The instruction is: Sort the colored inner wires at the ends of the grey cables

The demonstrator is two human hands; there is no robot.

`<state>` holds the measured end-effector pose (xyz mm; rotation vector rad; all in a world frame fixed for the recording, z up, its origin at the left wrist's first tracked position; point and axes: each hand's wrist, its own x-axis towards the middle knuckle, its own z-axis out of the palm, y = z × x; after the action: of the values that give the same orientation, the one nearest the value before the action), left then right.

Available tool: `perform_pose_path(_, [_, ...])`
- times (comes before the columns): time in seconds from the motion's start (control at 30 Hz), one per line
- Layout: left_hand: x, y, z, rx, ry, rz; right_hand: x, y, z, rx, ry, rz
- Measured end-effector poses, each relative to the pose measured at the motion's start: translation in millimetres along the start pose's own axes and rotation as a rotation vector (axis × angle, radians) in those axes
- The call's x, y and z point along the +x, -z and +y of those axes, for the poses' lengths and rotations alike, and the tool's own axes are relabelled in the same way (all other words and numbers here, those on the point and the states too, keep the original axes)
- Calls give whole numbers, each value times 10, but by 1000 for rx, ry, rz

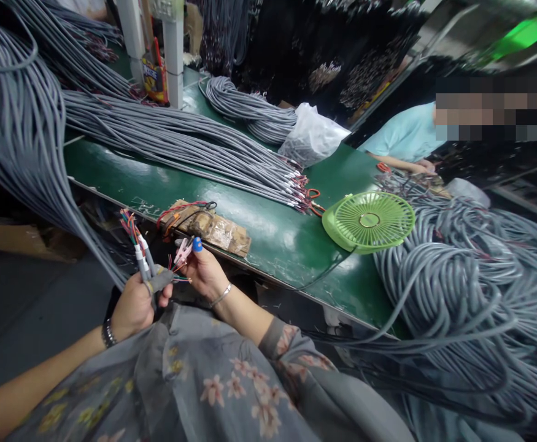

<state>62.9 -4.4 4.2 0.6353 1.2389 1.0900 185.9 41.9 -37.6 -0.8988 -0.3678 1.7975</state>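
My left hand is closed around a few grey cables. White sleeves and bared red, green and other coloured wires show at their upper ends. A grey wrap covers a finger of this hand, and thin coloured wires stick out past it toward my other hand. My right hand, with a blue cover on the thumb tip, pinches a small pink piece beside these wires; its exact kind is unclear. Just beyond the right hand, a taped brown block with red and black leads lies at the table edge.
Long bundles of grey cable lie across the green table and hang off its left side. A green fan stands at the right, by a large cable heap. A white plastic bag and a co-worker are farther back.
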Motion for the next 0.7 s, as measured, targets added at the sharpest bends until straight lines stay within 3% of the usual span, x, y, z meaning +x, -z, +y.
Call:
perform_pose_path(0.5, [8, 33, -14, 75, 52, -32, -3, -38, 15, 48, -42, 53])
perform_pose_path(0.7, [-54, 116, -37, 64, 35, -65, -74, 40, -41, 20, -147, -41])
